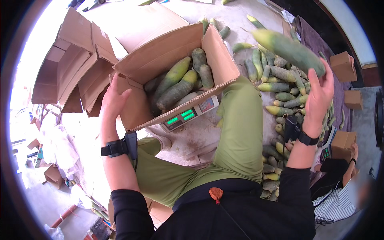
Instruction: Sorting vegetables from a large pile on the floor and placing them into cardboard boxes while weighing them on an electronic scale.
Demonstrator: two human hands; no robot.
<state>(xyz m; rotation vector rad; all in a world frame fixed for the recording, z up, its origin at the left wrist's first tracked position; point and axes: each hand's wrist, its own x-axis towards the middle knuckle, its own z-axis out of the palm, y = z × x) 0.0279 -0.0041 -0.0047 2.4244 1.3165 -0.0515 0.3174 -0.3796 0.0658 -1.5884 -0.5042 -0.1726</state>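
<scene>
My right hand [319, 96] is raised on the right, gripping the thick end of a large green radish [288, 49]. The radish is blurred, its yellow-green end pointing up and left. My left hand [113, 97] rests against the left wall of an open cardboard box [159, 45], thumb and fingers apart. Inside the box lie several green radishes [177, 90], some partly hidden by others. The box sits on a digital scale [189, 115] whose green display is lit and faces me.
A large pile of green radishes [279, 87] spreads over the floor to my right. Empty cardboard boxes [75, 66] are stacked at the left. At the far right, another person [336, 186] sits beside a cardboard box [343, 142] and a scale [327, 150]. Smaller boxes [343, 66] stand beyond.
</scene>
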